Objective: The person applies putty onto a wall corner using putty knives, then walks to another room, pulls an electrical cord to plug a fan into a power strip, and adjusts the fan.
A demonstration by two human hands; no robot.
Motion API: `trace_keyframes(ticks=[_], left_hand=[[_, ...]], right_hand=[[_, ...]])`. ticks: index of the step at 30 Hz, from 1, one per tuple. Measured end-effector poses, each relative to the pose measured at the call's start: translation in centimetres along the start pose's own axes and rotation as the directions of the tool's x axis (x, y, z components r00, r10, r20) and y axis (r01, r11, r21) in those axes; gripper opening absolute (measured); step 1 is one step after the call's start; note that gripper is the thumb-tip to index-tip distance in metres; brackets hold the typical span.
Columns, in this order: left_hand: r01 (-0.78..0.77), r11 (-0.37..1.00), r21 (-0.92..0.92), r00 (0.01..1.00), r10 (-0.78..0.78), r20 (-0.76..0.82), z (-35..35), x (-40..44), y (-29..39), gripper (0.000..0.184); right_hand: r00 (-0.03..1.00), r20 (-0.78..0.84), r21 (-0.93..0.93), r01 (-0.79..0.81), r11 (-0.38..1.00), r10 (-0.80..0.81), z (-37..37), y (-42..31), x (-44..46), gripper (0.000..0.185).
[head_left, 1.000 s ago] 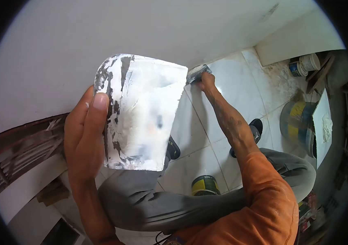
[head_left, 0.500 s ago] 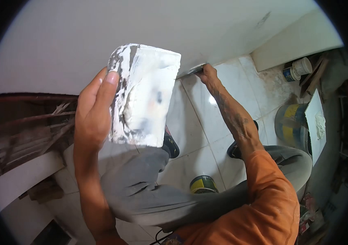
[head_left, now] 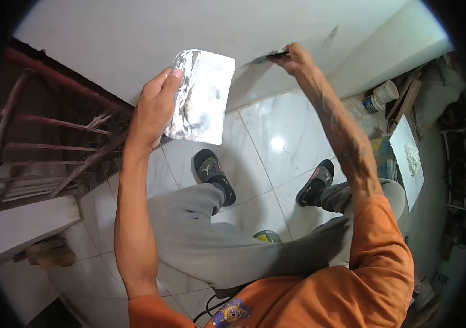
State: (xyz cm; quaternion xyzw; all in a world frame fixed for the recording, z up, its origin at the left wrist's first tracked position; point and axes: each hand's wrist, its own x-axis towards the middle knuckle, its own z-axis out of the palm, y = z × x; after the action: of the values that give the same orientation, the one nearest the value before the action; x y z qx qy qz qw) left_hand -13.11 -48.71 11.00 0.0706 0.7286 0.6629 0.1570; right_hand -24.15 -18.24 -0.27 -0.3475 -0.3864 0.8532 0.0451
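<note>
My left hand [head_left: 156,106] grips the edge of a flat rectangular plate [head_left: 208,98] smeared with white putty, its thumb on the coated face. The plate is held up in front of the white wall [head_left: 118,38]. At the wall, low down and to the right, my right hand [head_left: 298,59] is closed on a putty knife [head_left: 272,57]. Its thin dark blade lies close along the wall, pointing left; whether the whole edge touches is unclear. A grey smudge shows on the wall around the blade tip.
Red metal railing [head_left: 52,119] stands on the left. At right, a white board [head_left: 402,145] with a putty lump [head_left: 411,158] rests on a bucket [head_left: 384,148]. Small tubs [head_left: 384,93] and wood pieces sit beyond. A smaller bucket [head_left: 267,236] is between my legs on the tiled floor [head_left: 255,147].
My right hand has moved up the wall with the putty knife, away from the floor line. My left hand and the plate are farther from the camera. The view has shifted, showing more railing.
</note>
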Motion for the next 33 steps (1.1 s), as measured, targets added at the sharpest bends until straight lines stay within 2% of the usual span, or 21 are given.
trace_keyframes(ticks=[3,6,8,10,11,12,13,14,16,17,21,24,26,27,29,32,33], left_hand=[[-0.015,1.000,0.001,1.000,0.015,0.008,-0.4,0.1,-0.6,0.034],[-0.004,0.999,-0.031,1.000,0.005,0.003,-0.6,0.5,-1.3,0.035],[-0.023,0.999,-0.028,0.999,0.022,-0.033,-0.4,0.6,-1.3,0.035],[-0.008,1.000,-0.004,0.999,0.008,-0.035,-0.3,0.8,-1.2,0.036],[0.009,1.000,0.001,0.999,-0.009,-0.036,-0.3,0.9,-0.8,0.037],[0.033,0.999,0.005,0.999,-0.033,-0.030,-0.4,0.8,-0.8,0.037],[0.051,0.998,0.021,0.999,-0.051,0.003,-0.5,0.8,-0.8,0.038],[0.050,0.999,-0.008,0.998,-0.050,0.027,-0.2,0.8,-0.8,0.038],[0.054,0.997,-0.063,0.996,-0.049,0.074,0.7,0.7,-0.3,0.038],[0.052,0.996,-0.071,0.995,-0.046,0.089,0.8,1.0,-0.7,0.037],[0.008,1.000,-0.001,0.988,-0.008,0.154,1.8,1.4,-0.6,0.037],[-0.011,1.000,0.018,0.986,0.008,0.166,2.6,1.2,-0.1,0.037],[0.017,1.000,-0.005,0.986,-0.016,0.163,2.4,1.3,-0.1,0.036],[-0.031,0.999,0.037,0.985,0.024,0.172,2.0,1.6,-0.6,0.036],[-0.037,0.999,-0.017,0.990,0.039,0.138,1.5,1.8,-1.3,0.036],[-0.011,1.000,0.007,0.999,0.010,0.041,0.1,2.2,-2.2,0.036],[0.019,1.000,-0.003,1.000,-0.019,-0.007,0.0,1.5,-1.5,0.035]], right_hand=[[1.000,-0.013,-0.004,0.022,1.000,-0.023,1.5,-3.5,-2.0,0.026],[0.912,0.358,-0.076,0.241,0.968,-0.199,-0.3,-5.7,-6.6,0.031],[0.868,0.407,-0.150,0.370,0.917,-0.283,-1.5,-7.4,-10.0,0.026],[0.750,0.594,-0.449,0.610,0.653,-0.292,-1.6,-8.6,-17.0,0.026],[0.640,0.696,-0.526,0.763,0.375,-0.325,-1.4,-8.4,-19.9,0.026],[0.527,0.791,-0.537,0.842,0.063,-0.311,-1.2,-7.7,-21.7,0.028],[0.299,0.925,-0.332,0.936,-0.118,-0.233,-1.0,-7.0,-22.0,0.030],[0.061,0.992,-0.090,0.957,-0.275,-0.111,-0.8,-6.5,-22.2,0.033],[-0.163,0.982,0.187,0.829,-0.528,0.091,-0.4,-5.8,-22.4,0.040],[-0.150,0.973,0.224,0.797,-0.561,0.176,-0.2,-5.5,-22.6,0.039],[-0.196,0.950,0.308,0.711,-0.633,0.242,0.2,-4.1,-21.9,0.034],[-0.143,0.928,0.331,0.738,-0.588,0.343,0.2,-3.6,-22.0,0.038],[-0.176,0.917,0.367,0.726,-0.582,0.358,0.2,-3.1,-21.6,0.035],[-0.195,0.911,0.384,0.723,-0.575,0.364,0.2,-3.1,-21.6,0.033],[-0.237,0.893,0.428,0.710,-0.559,0.383,0.2,-3.4,-21.2,0.030],[-0.210,0.867,0.438,0.756,-0.487,0.453,-1.1,-3.7,-19.4,0.026],[-0.166,0.839,0.426,0.795,-0.433,0.519,-1.3,-4.2,-19.0,0.023]])
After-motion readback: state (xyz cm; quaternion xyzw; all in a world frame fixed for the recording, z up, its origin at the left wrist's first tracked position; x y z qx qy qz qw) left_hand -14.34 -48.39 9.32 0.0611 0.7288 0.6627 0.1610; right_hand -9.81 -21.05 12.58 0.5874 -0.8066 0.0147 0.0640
